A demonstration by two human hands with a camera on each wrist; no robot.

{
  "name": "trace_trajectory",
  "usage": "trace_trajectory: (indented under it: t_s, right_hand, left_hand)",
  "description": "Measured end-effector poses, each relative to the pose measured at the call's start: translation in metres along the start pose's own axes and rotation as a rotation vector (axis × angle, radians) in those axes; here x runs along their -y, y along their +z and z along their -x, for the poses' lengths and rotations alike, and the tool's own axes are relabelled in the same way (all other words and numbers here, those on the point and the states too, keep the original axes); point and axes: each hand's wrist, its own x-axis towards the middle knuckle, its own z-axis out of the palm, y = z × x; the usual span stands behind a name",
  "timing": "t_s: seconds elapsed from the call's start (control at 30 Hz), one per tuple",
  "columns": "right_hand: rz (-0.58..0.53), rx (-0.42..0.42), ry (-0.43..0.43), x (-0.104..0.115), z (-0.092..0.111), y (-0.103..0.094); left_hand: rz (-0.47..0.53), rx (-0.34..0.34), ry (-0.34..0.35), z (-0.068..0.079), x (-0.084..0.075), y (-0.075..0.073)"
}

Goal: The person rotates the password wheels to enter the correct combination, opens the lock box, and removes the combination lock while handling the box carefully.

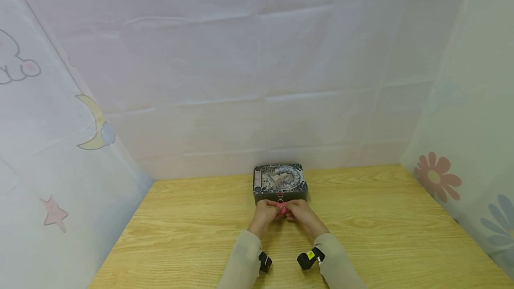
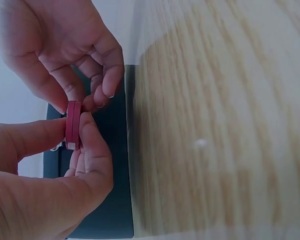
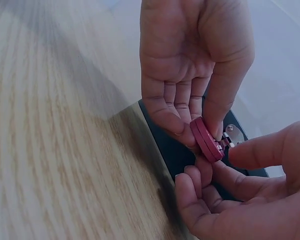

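Observation:
A dark tin box [image 1: 281,177] with a printed picture on its lid stands at the back of the table. At its front hangs a small pink-red padlock [image 3: 206,139], by a metal clasp [image 3: 233,134]. My left hand [image 1: 265,213] pinches the padlock between thumb and index finger, as the left wrist view shows on the padlock's body [image 2: 73,125]. From the other side my right hand [image 1: 303,215] holds the padlock's end with thumb and fingers. The right wrist view shows small light marks on the padlock near its shackle. Fingers partly hide the shackle.
The wooden table [image 1: 192,226] extends to both sides of the box. Behind it hangs a pale cloth backdrop [image 1: 257,79], close to the box's rear. Printed side cloths stand left and right. A black wrist device [image 1: 311,258] sits by the right sleeve.

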Motion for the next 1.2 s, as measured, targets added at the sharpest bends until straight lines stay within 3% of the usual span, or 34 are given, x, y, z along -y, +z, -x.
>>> trace_trajectory:
  t_s: [0.33, 0.7, 0.87, 1.2]
  right_hand:
    - [0.021, -0.100, 0.127, 0.011, 0.003, 0.007]
    - [0.041, -0.094, 0.099, 0.007, 0.003, 0.007]
    - [0.042, -0.092, 0.110, 0.007, 0.002, 0.008]
    - [0.006, -0.096, 0.124, 0.010, 0.001, 0.007]
  left_hand:
    - [-0.007, 0.001, 0.008, 0.000, 0.002, 0.000]
    - [0.004, 0.007, 0.002, 0.001, 0.001, 0.002]
    - [-0.006, 0.007, 0.026, 0.002, 0.001, 0.001]
    - [-0.014, -0.002, 0.011, 0.002, -0.003, 0.000]
